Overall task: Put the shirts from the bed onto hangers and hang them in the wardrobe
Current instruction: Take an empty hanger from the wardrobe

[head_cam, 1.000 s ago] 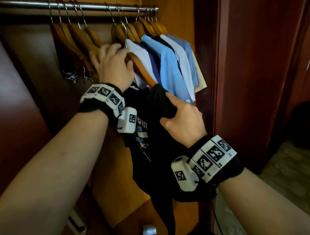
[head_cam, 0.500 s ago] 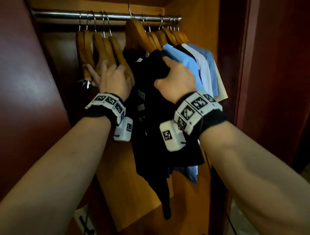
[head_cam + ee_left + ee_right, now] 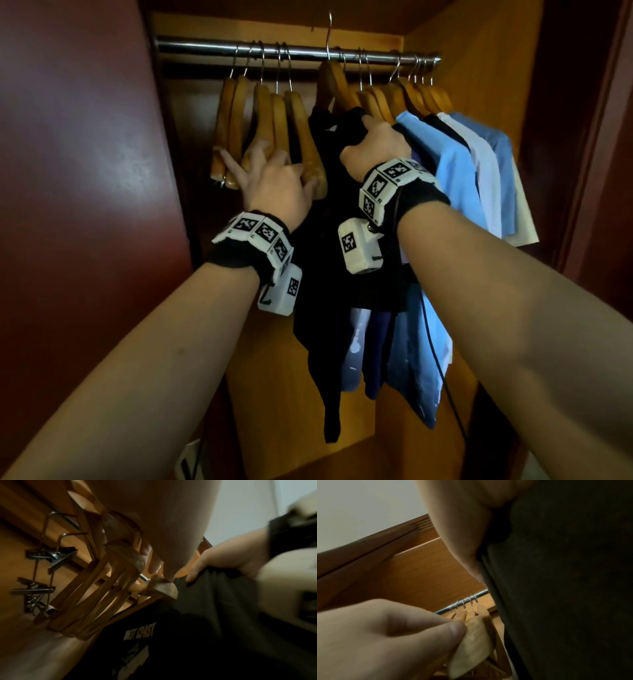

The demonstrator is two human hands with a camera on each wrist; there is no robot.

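At centre of the head view, under the rail [image 3: 294,51]: black shirt [image 3: 318,274] on a wooden hanger [image 3: 337,85].
Print: white "WEST COAST" on shirt front, left-wrist view.
Right hand [image 3: 376,147]: clenched on the shirt's shoulder.
Left hand [image 3: 274,185]: fingers spread straight, pressing against the empty hangers [image 3: 270,130], left of the shirt.
Right of frame: blue and white shirts [image 3: 472,164], hung.

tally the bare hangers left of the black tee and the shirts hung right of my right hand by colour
bare wooden hangers: 5
blue shirts: 2
dark shirt: 1
white shirt: 1
cream shirt: 1
total: 10
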